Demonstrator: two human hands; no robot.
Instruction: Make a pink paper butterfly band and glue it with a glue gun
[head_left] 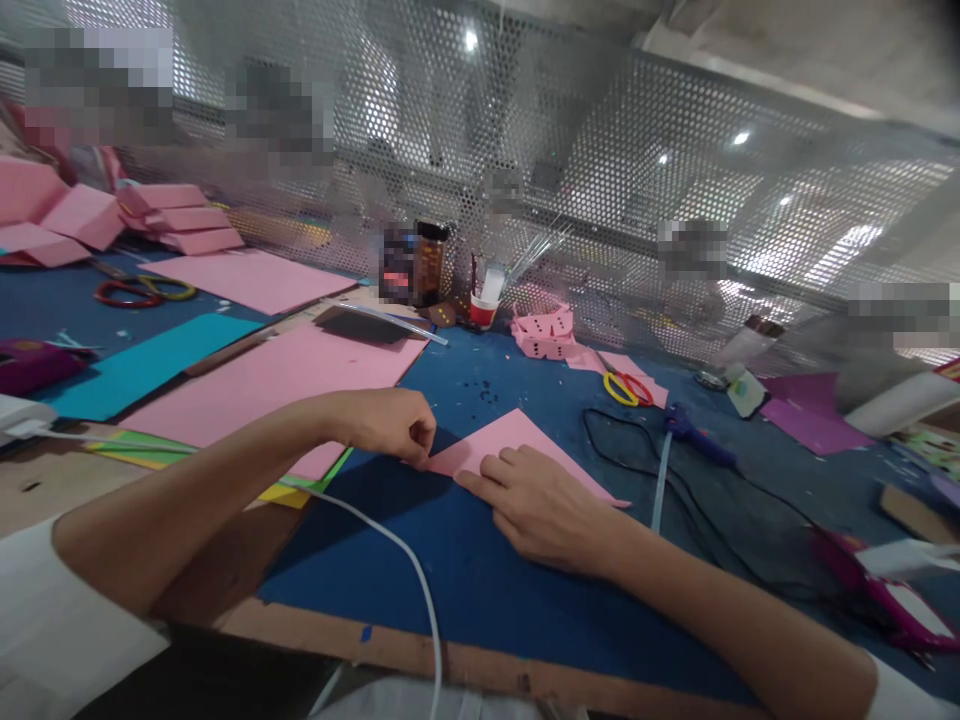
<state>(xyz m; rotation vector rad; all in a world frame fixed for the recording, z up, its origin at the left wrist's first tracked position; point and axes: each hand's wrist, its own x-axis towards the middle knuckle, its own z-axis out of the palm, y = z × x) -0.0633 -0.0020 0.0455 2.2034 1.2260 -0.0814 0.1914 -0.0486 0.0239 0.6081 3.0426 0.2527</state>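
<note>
A pink sheet of paper (517, 432), folded into a triangle, lies on the blue tabletop in front of me. My left hand (390, 425) is closed at the triangle's left corner, thumb and fingers pinched on its tip. Flat across the lower middle of the paper rests my right hand (536, 500), its fingers stretched out and covering part of the folded edge. The triangle's peak points away from me, and its right corner shows past my right wrist.
Large pink sheets (285, 375) and a teal sheet (157, 365) lie left. Scissors (628, 388), a blue glue gun (697, 435) and its black cord lie right. A red-and-white cup (486, 300) stands before the perforated metal screen (600, 150). A white cable (405, 550) crosses near me.
</note>
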